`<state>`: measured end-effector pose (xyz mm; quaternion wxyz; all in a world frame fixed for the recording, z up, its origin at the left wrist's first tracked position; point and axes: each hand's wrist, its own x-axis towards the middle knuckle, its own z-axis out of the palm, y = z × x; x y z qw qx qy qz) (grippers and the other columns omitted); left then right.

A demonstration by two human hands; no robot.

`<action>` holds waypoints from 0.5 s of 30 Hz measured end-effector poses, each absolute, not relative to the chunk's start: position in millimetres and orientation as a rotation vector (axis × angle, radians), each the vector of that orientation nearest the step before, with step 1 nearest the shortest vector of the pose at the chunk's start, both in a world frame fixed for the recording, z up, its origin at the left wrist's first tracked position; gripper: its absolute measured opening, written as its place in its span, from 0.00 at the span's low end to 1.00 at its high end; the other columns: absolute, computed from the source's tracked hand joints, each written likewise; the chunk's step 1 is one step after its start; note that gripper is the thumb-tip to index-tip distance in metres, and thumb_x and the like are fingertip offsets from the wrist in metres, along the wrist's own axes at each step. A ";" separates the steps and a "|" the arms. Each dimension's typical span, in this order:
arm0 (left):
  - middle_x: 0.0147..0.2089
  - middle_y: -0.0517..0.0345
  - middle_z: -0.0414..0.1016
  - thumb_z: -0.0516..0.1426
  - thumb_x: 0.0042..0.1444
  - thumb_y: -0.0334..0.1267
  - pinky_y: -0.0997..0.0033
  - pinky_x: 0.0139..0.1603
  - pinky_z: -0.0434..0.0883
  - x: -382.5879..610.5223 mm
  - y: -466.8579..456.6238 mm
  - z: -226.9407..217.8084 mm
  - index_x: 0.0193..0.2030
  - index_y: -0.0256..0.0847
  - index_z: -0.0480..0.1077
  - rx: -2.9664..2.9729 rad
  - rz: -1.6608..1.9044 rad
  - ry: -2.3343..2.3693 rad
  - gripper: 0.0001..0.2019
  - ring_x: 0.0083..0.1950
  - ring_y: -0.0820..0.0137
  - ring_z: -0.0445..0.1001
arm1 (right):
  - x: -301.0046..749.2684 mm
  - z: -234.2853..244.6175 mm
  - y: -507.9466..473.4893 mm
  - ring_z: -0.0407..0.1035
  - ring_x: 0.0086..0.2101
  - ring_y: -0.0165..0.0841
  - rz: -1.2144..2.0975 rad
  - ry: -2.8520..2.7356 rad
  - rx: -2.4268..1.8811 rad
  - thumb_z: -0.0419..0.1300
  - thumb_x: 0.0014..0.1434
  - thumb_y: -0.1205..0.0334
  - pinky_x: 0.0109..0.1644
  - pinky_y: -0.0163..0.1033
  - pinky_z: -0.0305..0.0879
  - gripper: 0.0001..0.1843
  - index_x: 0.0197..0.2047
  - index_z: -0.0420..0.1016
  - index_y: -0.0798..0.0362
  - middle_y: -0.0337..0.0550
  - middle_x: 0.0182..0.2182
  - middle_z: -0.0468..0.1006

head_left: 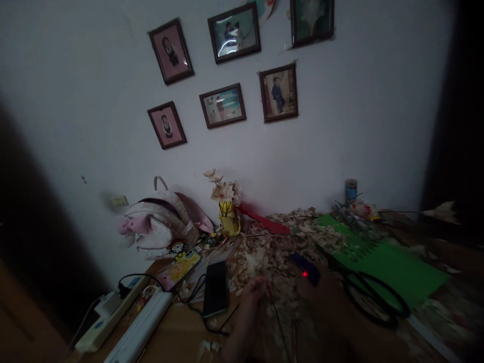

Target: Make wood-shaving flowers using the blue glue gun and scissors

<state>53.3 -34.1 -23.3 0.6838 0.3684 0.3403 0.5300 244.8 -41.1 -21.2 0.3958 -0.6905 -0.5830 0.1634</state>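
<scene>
My left hand (252,302) is low in the middle of the dim view, its fingers pinched together over a wooden table (177,333). A thin dark stem (279,325) runs down from those fingertips. My right hand (330,310) lies just to the right in deep shadow, and its fingers do not show clearly. Just beyond both hands is a heap of pale dried husk pieces (272,247). A dark blue tool with a red light (304,269) rests on the heap near my right hand.
Black scissors (374,297) lie on a green sheet (401,269) at the right. A black phone (215,295), a power strip (109,317), a backpack (159,227) and a yellow vase of husk flowers (229,217) stand at the left. Framed photos (234,33) hang on the wall.
</scene>
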 end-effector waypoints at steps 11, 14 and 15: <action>0.21 0.63 0.70 0.66 0.33 0.40 0.76 0.28 0.58 56.5 -33.5 -33.3 0.24 0.37 0.73 0.894 1.234 0.829 0.12 0.24 0.76 0.64 | 256.1 -68.2 -3.3 0.74 0.33 0.44 0.446 -1.530 -1.698 0.52 0.50 0.51 0.37 0.44 0.68 0.20 0.36 0.73 0.59 0.54 0.30 0.79; 0.21 0.63 0.69 0.65 0.33 0.40 0.75 0.29 0.58 57.1 -33.7 -34.2 0.23 0.37 0.72 0.920 1.226 0.819 0.11 0.24 0.75 0.63 | 257.1 -71.5 -1.3 0.73 0.35 0.47 0.414 -1.524 -1.736 0.53 0.48 0.50 0.39 0.47 0.66 0.22 0.35 0.73 0.61 0.58 0.30 0.78; 0.21 0.62 0.70 0.65 0.34 0.40 0.74 0.30 0.58 57.3 -33.7 -34.3 0.23 0.36 0.72 0.939 1.225 0.824 0.11 0.24 0.75 0.63 | 257.8 -72.5 -0.8 0.73 0.36 0.48 0.406 -1.526 -1.741 0.53 0.47 0.50 0.40 0.48 0.66 0.21 0.34 0.73 0.61 0.58 0.30 0.78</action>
